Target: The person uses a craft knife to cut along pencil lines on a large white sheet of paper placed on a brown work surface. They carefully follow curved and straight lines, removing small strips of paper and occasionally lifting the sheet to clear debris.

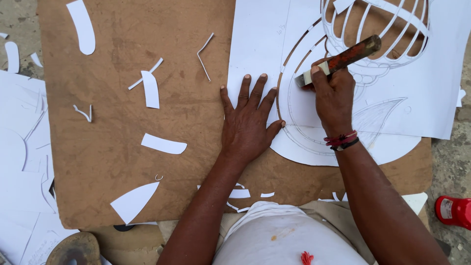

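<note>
The right hand (334, 95) is clenched around a wooden-handled cutting tool (343, 60), its pale blade end pressed onto a large white paper stencil (260, 44) that lies on a brown hardboard sheet (122, 147). The left hand (247, 122) grasps nothing: it lies flat, fingers spread, palm partly on the board and fingertips on the paper just beside the curved slit being cut. That closeness is the main hazard; if the blade jumps out of its line under pressure, it would likely run toward the left thumb and forefinger, which sit near the cutting edge. The paper carries thin ribs already cut in the basket-shaped motif (378, 34) at the top, and these narrow bridges look fragile, so a drag or twist of the tool could tear one and spoil the pattern. If the left hand's pressure eases, the sheet could creep on the smooth board and the arc would wander off the pencilled guide. Loose white offcuts (163, 144) scattered across the board could slip under the sheet and lift it, giving a ragged edge. A red container (454, 211) stands well apart at the lower right, clear of the elbow.
</note>
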